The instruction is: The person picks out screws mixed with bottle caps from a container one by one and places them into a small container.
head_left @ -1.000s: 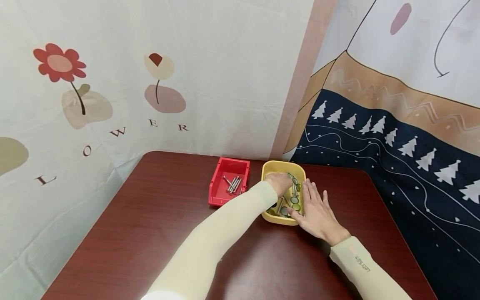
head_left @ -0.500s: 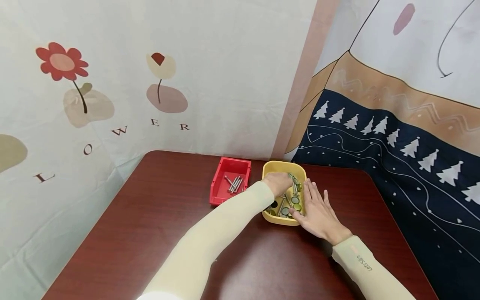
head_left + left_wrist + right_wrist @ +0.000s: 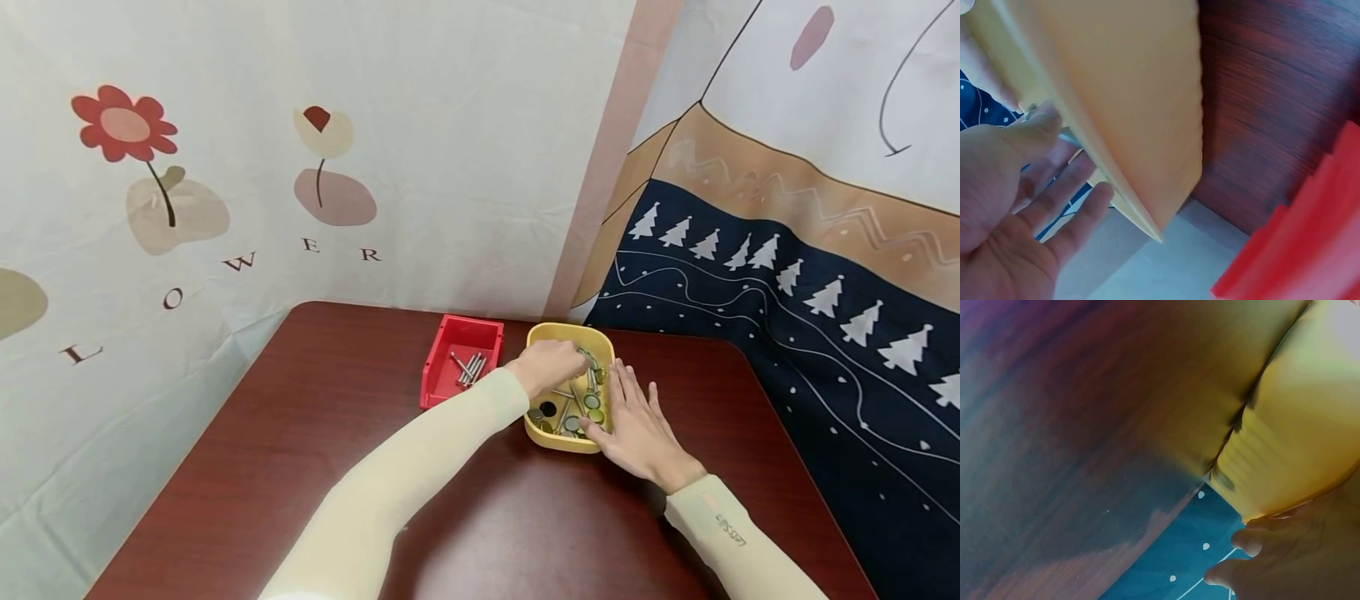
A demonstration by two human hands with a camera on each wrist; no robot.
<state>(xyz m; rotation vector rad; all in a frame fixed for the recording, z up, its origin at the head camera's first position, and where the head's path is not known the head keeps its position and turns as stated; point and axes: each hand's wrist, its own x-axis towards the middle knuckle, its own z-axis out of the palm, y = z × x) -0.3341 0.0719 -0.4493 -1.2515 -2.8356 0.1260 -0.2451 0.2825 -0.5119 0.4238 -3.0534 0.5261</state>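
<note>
A yellow tub (image 3: 570, 445) holds several long metal screws (image 3: 577, 398) and round caps (image 3: 592, 402), some silvery, some yellow-green, one black. My left hand (image 3: 549, 367) is over the tub's far left part. In the left wrist view, its thumb and fingers pinch a small grey threaded piece that looks like a screw (image 3: 1069, 136), mostly hidden behind the tub's rim. My right hand (image 3: 641, 429) lies along the tub's right side with straight fingers, the thumb at the near right rim.
Left of the tub stands a red bin (image 3: 433, 379) with several metal screws (image 3: 469, 368) lying in it. Both containers are near the far edge of the dark wooden table (image 3: 300, 450). Printed cloth (image 3: 450, 167) hangs behind.
My left hand has drawn slightly up and to the left, its forearm shifting left as well. More of the tub's near left contents show, including the black cap. The right hand stays put.
</note>
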